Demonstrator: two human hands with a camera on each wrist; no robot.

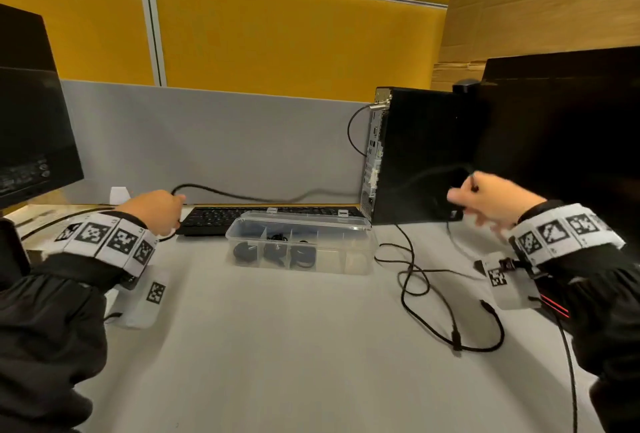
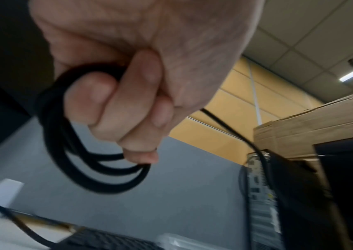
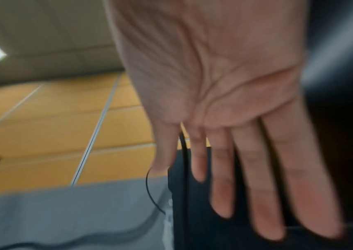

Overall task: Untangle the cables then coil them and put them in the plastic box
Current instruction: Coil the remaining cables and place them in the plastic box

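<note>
My left hand (image 1: 156, 210) is up near the keyboard's left end and grips a small coil of black cable (image 2: 81, 169) in a closed fist (image 2: 128, 110). From that fist the same cable (image 1: 242, 195) runs right, across the back of the table, to my right hand (image 1: 485, 204) in front of the computer tower. There the cable (image 3: 183, 152) passes through the gap between thumb and forefinger, and the fingers (image 3: 257, 186) are stretched out straight. The clear plastic box (image 1: 360, 259) stands open at mid-table with coiled cables in three left compartments.
A loose black cable (image 1: 415, 276) lies in loops on the table to the right of the box. A black keyboard (image 1: 221, 219) sits behind the box. The computer tower (image 1: 415, 155) and a monitor (image 1: 571, 138) stand on the right, another monitor (image 1: 31, 120) on the left.
</note>
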